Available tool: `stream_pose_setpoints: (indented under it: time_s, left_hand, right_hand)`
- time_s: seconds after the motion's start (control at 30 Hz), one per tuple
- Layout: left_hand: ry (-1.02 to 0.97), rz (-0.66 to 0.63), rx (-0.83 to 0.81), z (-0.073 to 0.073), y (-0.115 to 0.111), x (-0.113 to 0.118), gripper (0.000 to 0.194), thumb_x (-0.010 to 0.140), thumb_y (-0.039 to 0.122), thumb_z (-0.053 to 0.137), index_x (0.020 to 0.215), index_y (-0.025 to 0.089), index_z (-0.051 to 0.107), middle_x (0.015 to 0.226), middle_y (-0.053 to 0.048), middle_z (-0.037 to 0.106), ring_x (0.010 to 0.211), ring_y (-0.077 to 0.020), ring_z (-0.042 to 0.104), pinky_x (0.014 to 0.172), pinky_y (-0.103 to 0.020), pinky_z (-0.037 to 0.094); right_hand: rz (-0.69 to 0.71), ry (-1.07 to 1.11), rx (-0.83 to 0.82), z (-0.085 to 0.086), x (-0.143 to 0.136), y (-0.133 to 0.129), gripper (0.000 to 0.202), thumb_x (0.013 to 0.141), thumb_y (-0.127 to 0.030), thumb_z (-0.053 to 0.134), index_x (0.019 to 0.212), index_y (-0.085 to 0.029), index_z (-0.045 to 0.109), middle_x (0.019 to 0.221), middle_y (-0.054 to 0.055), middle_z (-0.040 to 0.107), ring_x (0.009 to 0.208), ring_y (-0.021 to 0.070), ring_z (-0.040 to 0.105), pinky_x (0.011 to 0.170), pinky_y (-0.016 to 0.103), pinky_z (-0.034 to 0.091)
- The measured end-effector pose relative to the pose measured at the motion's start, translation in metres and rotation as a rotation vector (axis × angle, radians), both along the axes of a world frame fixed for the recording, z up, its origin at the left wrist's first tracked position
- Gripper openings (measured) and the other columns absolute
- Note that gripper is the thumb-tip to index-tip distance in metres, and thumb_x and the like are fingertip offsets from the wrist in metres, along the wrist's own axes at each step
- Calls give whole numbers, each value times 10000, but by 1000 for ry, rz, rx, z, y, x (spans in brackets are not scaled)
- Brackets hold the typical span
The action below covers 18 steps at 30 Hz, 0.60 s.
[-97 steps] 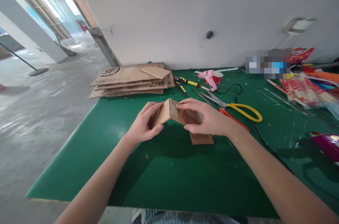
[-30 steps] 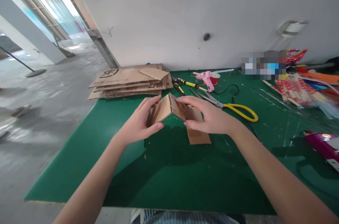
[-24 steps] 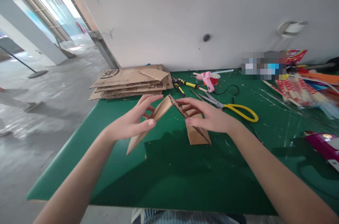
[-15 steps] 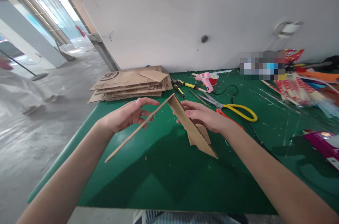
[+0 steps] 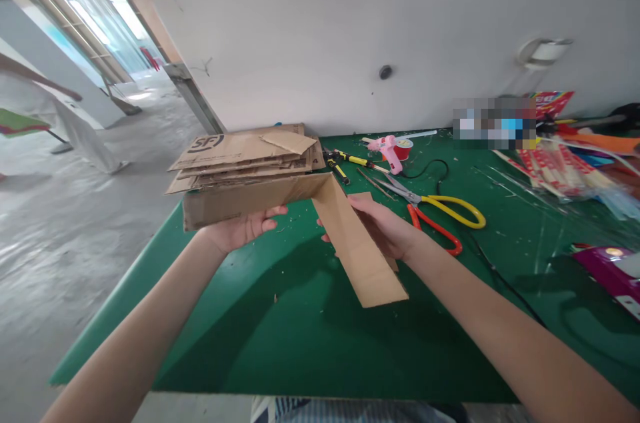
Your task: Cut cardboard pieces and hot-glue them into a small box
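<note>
A long cardboard strip [image 5: 363, 253], bent sharply near its middle, is held above the green table. My right hand [image 5: 383, 223] grips its right-hand length, thumb near the upper edge and some fingertips showing on the other side. Behind that hand a smaller cardboard flap [image 5: 361, 197] shows in part; whether it is joined to the strip I cannot tell. My left hand [image 5: 245, 228] lies under and against the strip's left-hand length, fingers stretched out and palm turned up. The strip hides the top of this hand and its thumb.
Behind the strip lie stacked cardboard sheets [image 5: 240, 149]. Yellow-and-black pliers [image 5: 339, 169], a pink glue gun [image 5: 389, 151] and scissors [image 5: 453, 209] with yellow and red handles sit further right. Packaged sticks [image 5: 555, 169] and a purple packet [image 5: 607, 276] lie at the right. A person [image 5: 60, 109] stands far left.
The strip has turned so its broad faces show, and its left length has swung up and away from me. My left hand has shifted slightly left and turned palm-up. The right hand keeps its grip.
</note>
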<state>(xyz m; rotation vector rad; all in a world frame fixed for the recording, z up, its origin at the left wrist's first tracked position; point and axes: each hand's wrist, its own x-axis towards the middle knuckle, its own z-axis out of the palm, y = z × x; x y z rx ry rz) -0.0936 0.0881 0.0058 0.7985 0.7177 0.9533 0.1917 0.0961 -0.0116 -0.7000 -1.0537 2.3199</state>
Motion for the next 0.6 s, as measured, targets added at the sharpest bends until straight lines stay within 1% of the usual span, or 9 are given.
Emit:
stream_pose_setpoints:
  time_s: [0.07, 0.1, 0.17, 0.23, 0.33, 0.4, 0.5, 0.6]
  left_hand:
    - [15, 37, 20, -2, -3, 3, 429, 809, 238, 567, 1238, 222, 570, 985, -50, 730, 917, -214, 703, 665, -258, 586]
    - [38, 58, 23, -3, -5, 5, 449, 779, 190, 587, 1226, 235, 579, 983, -35, 732, 935, -203, 701, 685, -243, 585]
    - [113, 110, 22, -6, -9, 10, 451, 706, 93, 608, 1133, 235, 633, 984, -22, 736, 979, -194, 691, 720, -224, 582]
    - [205, 171, 26, -9, -13, 14, 390, 671, 54, 619, 1023, 213, 676, 1003, -34, 734, 1032, -204, 672, 760, -231, 580]
    - [312, 250, 67, -11, -17, 22, 245, 675, 114, 695, 912, 177, 702, 995, -62, 727, 1076, -228, 648, 800, -253, 579]
    - [350, 281, 113, -12, -18, 28, 216, 658, 174, 756, 868, 167, 704, 955, -63, 719, 1057, -227, 650, 781, -249, 582]
    - [421, 316, 232, -10, -19, 36, 283, 673, 307, 782, 907, 176, 690, 943, -57, 697, 960, -215, 663, 687, -264, 589]
    - [638, 328, 382, -8, -21, 43, 348, 743, 433, 714, 959, 164, 661, 926, -68, 685, 867, -220, 664, 638, -316, 583]
  right_hand:
    - [-2, 10, -19, 0, -1, -1, 404, 918, -488, 487, 1143, -180, 618, 1146, 117, 653, 931, 240, 670, 712, 361, 581]
    - [-5, 14, -27, 0, -2, -1, 411, 913, -498, 491, 1138, -180, 622, 1145, 118, 654, 935, 242, 668, 714, 363, 580]
    - [-12, 24, -37, -1, -2, -2, 418, 904, -514, 500, 1122, -182, 629, 1154, 118, 650, 938, 240, 665, 714, 360, 578]
    - [-19, 31, -45, -2, -3, -2, 417, 900, -525, 501, 1103, -187, 635, 1166, 115, 644, 930, 233, 663, 711, 350, 574]
    - [-18, 37, -67, -4, -4, -2, 424, 903, -542, 479, 1087, -196, 641, 1179, 111, 639, 926, 225, 659, 709, 337, 568]
    - [-13, 49, -81, -4, -4, -3, 437, 904, -553, 468, 1093, -200, 643, 1179, 106, 638, 932, 220, 653, 706, 327, 564]
    - [19, 69, -118, -4, -4, -7, 456, 895, -564, 486, 1119, -198, 641, 1161, 99, 645, 936, 213, 650, 707, 313, 561]
    - [51, 86, -155, -5, -5, -9, 464, 881, -563, 517, 1124, -190, 645, 1149, 94, 652, 938, 212, 653, 723, 314, 563]
